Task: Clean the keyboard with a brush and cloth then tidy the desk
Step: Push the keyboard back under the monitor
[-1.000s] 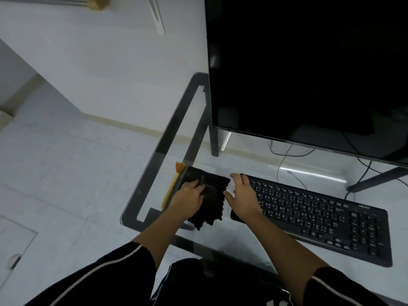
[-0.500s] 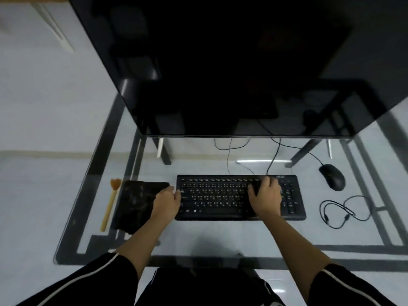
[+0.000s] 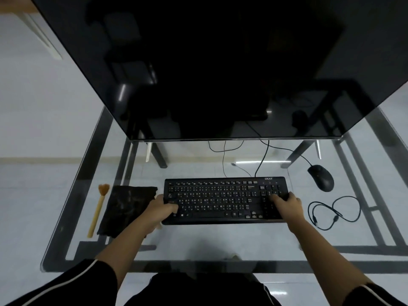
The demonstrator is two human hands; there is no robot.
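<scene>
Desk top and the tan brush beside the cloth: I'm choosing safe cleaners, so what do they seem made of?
Clear desk top: glass, glossy. The floor and dark frame bars show through it, and it reflects light.
Tan long-handled brush: the handle looks like pale wood or bamboo with a matte finish, though plastic is possible. Its orange-brown tuft looks like soft bristle, but the fibre is unclear.
</scene>
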